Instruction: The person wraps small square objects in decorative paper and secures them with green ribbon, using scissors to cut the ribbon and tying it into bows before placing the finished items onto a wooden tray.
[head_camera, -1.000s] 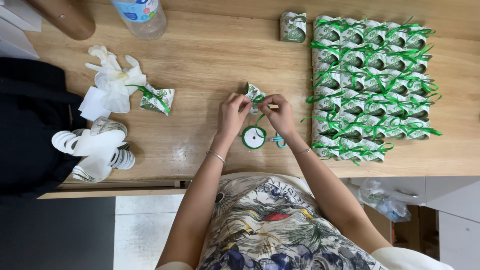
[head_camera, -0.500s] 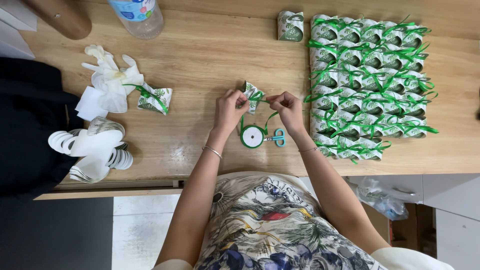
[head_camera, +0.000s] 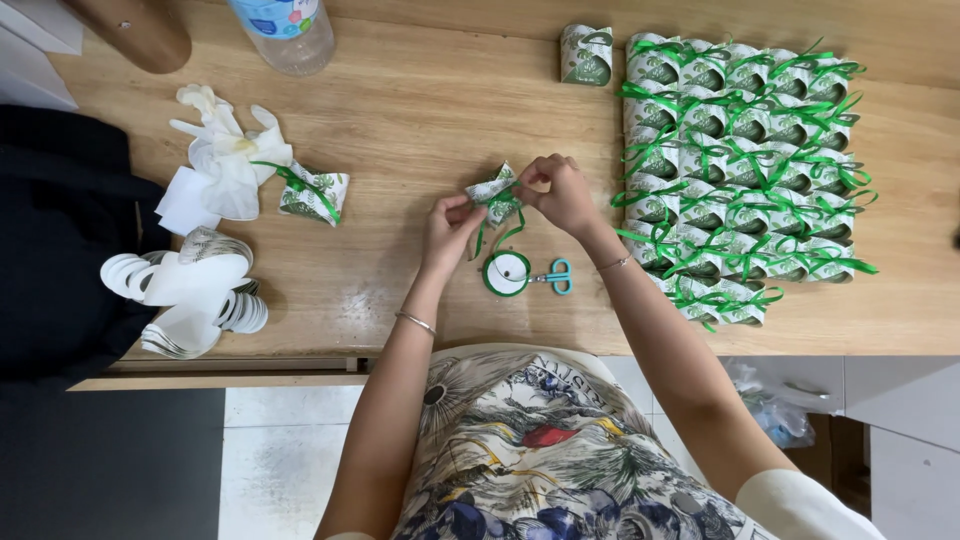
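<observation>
Small green-white packet (head_camera: 493, 190), green ribbon (head_camera: 497, 228) trailing.

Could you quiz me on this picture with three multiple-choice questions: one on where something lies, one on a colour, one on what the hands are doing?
1. Where are the small scissors?
A. Beside the ribbon spool, on the wooden table
B. On top of the rows of tied packets
C. Next to the clear bottle

2. What colour is the ribbon on the packets?
A. Red
B. Green
C. Blue

3. What are the two hands doing?
A. Resting flat on the table
B. Holding the scissors
C. Holding one small packet between them

Answers: 1 A, the scissors touch the spool near the table's front edge. 2 B, every bow is green. 3 C, the left hand and right hand pinch the packet's ends.
</observation>
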